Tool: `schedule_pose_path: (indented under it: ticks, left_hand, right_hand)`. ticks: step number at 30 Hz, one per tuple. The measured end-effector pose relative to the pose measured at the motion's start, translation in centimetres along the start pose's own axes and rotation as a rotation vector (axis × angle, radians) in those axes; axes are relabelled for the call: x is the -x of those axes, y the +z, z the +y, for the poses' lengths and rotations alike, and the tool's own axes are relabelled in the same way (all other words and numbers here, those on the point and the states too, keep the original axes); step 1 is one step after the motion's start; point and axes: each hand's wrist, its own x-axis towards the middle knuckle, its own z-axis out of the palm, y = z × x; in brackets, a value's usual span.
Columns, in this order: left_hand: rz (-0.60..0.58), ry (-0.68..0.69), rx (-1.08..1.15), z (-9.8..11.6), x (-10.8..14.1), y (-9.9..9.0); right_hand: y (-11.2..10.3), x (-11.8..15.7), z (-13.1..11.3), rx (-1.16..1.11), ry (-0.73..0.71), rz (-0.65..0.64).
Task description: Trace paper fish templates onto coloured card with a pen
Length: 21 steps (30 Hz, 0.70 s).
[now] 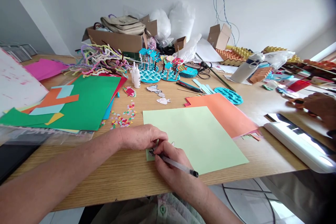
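Note:
My right hand (173,161) grips a pen (178,165) with a clear barrel and a black end cap, its tip low against the left edge of a pale green sheet of paper (194,133). Beside it, my left hand (143,136) rests on the same sheet with its fingers curled down. A small white paper cutout (172,144) peeks out under the fingers of both hands; most of it is hidden. Further back lie white fish cutouts (163,101) and a red fish cutout (130,91).
Paper confetti (123,117) and a green sheet stack (86,98) lie left; orange paper (223,112) lies right. Glue bottles (137,77), fish ornaments (151,66) and pipe cleaners (102,57) stand behind. Another person's hand (315,106) is near a white laminator-like device (296,143).

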Motion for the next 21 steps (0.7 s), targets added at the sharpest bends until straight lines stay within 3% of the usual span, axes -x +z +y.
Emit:
schedule_pose_path:
  ticks: [21]
  left_hand:
    - [0.015,0.023,-0.02,-0.22,0.09,0.19]
  right_hand:
    - [0.26,0.13,0.34,-0.015,-0.016,0.03]
